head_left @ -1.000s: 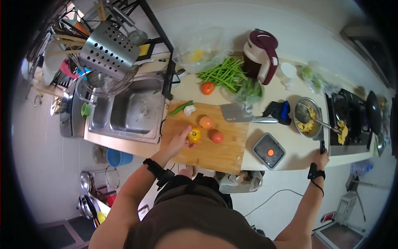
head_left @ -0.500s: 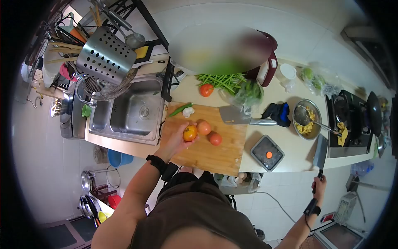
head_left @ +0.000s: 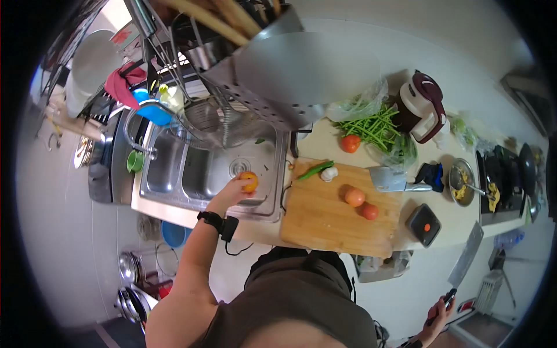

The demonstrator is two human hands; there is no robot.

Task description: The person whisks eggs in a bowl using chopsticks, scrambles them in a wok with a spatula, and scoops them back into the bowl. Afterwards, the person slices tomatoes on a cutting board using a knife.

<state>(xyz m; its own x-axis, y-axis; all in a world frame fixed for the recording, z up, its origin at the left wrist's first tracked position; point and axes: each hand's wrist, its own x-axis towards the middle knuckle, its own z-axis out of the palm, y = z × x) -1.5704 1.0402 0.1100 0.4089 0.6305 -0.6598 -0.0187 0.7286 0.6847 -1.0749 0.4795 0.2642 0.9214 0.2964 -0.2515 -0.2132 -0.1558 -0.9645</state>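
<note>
From my remote seat, through the head camera, I have the left hand (head_left: 235, 191) out over the sink (head_left: 272, 174), its fingers curled round a yellow tomato (head_left: 250, 182). The tomato sits at the fingertips, above the larger, right-hand basin; I can't tell how high over the bottom it is. A black strap (head_left: 217, 223) circles that wrist.

My right hand (head_left: 442, 313) is low and far out to the right, wrapped round the dark handle of a knife (head_left: 467, 255). The blade points up and away from the body, and from this angle its tip overlaps the front edge of the tabletop (head_left: 449, 223).

Just right of the sink I see the board (head_left: 325, 232). On it, two red tomatoes (head_left: 354, 198) lie side by side near the middle, with a green pepper (head_left: 317, 169) and a garlic bulb (head_left: 329, 174) together towards the back left. A cleaver (head_left: 387, 180) lies at the back right corner, handle running off to the right.

Behind the board, another tomato (head_left: 350, 144) rests beside the green beans (head_left: 371, 130), near the kettle (head_left: 426, 93). Right of the board sit a lidded box (head_left: 424, 225) and, farther back, a metal bowl (head_left: 462, 202) of yellow food.
</note>
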